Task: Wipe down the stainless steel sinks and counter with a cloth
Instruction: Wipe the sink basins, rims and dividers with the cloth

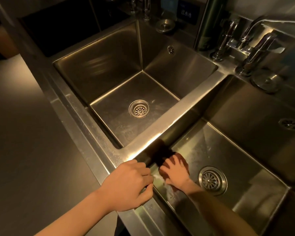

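Mostly under the right hand (174, 169), reddish cloth (182, 160); left hand (129, 183) on sink rim (143, 211).

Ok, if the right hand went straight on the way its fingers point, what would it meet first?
Likely the right stainless steel sink's left inner wall, below the divider; the right hand, flat on the reddish-brown cloth, points there.

2 sinks are being carried in the stainless steel counter (85, 130): the left sink (100, 65) and the right sink (245, 167), being kept apart by a divider (177, 116). On the back ledge the left drain cover (165, 25), the right drain cover (266, 82) and chrome taps (255, 48) are being borne. A brown cloth (181, 158) is being pressed onto the right sink's floor by the right hand (175, 171)
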